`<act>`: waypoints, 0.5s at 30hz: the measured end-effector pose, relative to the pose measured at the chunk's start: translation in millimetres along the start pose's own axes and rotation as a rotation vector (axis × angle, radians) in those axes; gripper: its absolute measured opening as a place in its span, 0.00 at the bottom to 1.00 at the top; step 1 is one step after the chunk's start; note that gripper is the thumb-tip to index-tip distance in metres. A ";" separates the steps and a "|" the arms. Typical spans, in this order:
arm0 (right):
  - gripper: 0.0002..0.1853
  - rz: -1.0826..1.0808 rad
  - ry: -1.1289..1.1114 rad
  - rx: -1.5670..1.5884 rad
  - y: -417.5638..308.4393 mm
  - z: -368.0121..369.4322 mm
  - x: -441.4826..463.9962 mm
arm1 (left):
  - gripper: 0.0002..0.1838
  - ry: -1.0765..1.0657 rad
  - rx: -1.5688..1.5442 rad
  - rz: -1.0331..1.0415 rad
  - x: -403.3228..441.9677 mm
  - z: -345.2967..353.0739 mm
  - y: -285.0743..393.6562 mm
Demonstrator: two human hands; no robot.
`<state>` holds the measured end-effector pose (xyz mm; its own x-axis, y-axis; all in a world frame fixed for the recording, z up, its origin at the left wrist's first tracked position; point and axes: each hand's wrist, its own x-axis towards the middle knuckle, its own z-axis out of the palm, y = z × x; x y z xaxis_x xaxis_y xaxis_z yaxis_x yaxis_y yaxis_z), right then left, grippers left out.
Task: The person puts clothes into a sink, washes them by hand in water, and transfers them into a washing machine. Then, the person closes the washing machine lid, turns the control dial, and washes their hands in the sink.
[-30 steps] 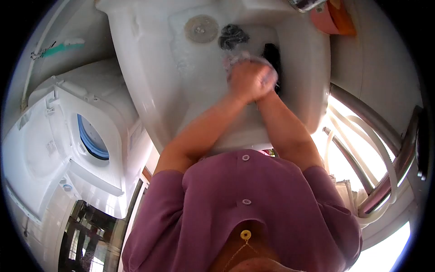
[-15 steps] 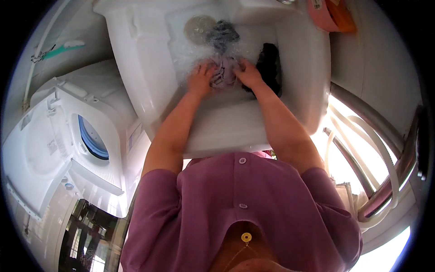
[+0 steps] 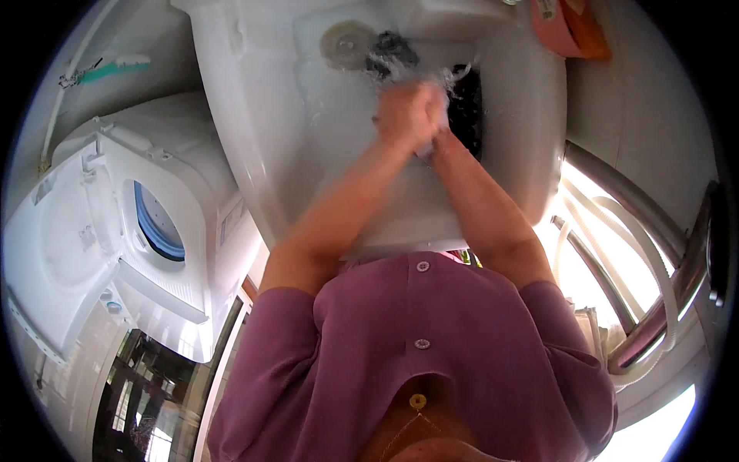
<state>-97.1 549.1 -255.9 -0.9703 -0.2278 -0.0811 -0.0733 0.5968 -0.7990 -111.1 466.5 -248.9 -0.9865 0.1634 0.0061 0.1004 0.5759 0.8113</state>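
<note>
In the head view both my hands are together over the white sink [image 3: 258, 146], squeezing a pale purple cloth [image 3: 424, 150]. My left hand [image 3: 408, 112] is closed around it and smeared by motion. Close beside it is my right hand [image 3: 442, 137], closed on the same cloth and partly hidden by the left. Only small parts of the cloth show. Water splashes just beyond my hands. A dark grey cloth [image 3: 393, 51] lies in the water near the round drain [image 3: 348, 45]. To the right, a black cloth [image 3: 466, 115] rests against the basin's side.
At left stands a white washing machine [image 3: 115, 215] with its lid raised. A green-handled brush [image 3: 112, 71] is by the left wall. A pink and orange container [image 3: 568, 29] sits at the sink's upper right. Pale hoses [image 3: 627, 231] hang at right beside metal bars.
My hands were apart on the spread purple cloth. Now they are brought together, shifted right, with the cloth bunched between them. The left arm has swung inward; water is splashing.
</note>
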 end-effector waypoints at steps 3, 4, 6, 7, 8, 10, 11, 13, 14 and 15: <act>0.27 0.980 0.092 1.405 -7.7 11.9 18.3 | 0.17 0.005 0.237 -0.456 39.3 -46.2 -45.0; 0.28 0.909 0.114 1.147 -3.7 11.0 17.2 | 0.18 0.029 0.274 -0.469 33.3 -53.6 -73.5; 0.25 0.903 0.174 0.729 13.4 3.0 20.3 | 0.19 0.023 0.337 -0.520 18.1 -64.8 -106.4; 0.24 0.854 0.153 0.553 67.3 16.3 18.8 | 0.19 0.017 0.345 -0.522 3.5 -65.5 -117.3; 0.24 0.793 0.214 0.327 70.3 15.5 14.5 | 0.19 0.151 0.441 -0.459 -10.6 -65.2 -126.3; 0.24 0.725 0.280 0.096 75.1 18.1 11.8 | 0.19 0.287 0.527 -0.386 -37.5 -44.3 -135.0; 0.24 0.545 0.119 0.022 77.4 25.0 5.8 | 0.19 0.072 0.752 -0.247 -57.2 -19.3 -130.1; 0.24 0.359 -0.036 -0.050 77.1 42.1 -0.5 | 0.20 -0.143 0.967 -0.094 -69.2 -9.5 -125.1; 0.24 0.261 -0.176 -0.178 72.2 51.7 -5.7 | 0.20 -0.374 0.917 0.027 -69.6 -12.9 -125.5; 0.25 0.165 -0.324 -0.303 51.0 49.2 -11.8 | 0.20 -0.609 0.855 0.143 -74.0 -16.8 -126.8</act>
<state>-78.0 544.3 -325.0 -0.8564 -0.3108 -0.4122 -0.0352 0.8318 -0.5539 -52.9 367.9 -342.4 -0.7511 0.5120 -0.4169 0.5017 0.8530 0.1437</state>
